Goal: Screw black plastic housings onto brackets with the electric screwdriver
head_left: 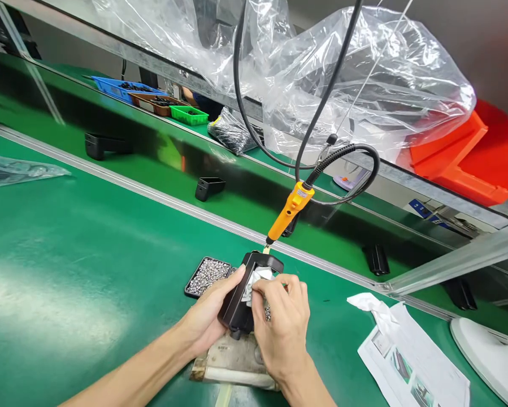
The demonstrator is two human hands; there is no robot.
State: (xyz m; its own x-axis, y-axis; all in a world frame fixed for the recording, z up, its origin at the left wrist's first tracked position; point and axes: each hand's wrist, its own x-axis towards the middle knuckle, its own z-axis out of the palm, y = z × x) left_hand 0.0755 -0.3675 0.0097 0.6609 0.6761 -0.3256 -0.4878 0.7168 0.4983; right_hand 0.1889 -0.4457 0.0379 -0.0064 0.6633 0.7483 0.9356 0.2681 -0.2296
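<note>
My left hand (209, 316) is closed around the left side of a black plastic housing (234, 305), its thumb along the top edge. Inside the housing's opening, my right hand (283, 316) pinches a crumpled white cloth or tissue (260, 275) between thumb and fingers. The housing is held over a worn, stained block (228, 359) on the green table. Just left of it lies a black tray (190, 291) full of small metal screws. Beyond the housing hangs an orange electric screwdriver (290, 212), its tip near the housing's far end. My right fingertips are partly hidden.
Printed sheets (423, 362) with a white tissue (374, 308) on top lie at right, beside a white curved object (486, 350). A metal rail (143, 189) crosses behind. Clear plastic bags (364, 73) and a red bin (486, 158) sit above; a clear bag (20, 169) lies left.
</note>
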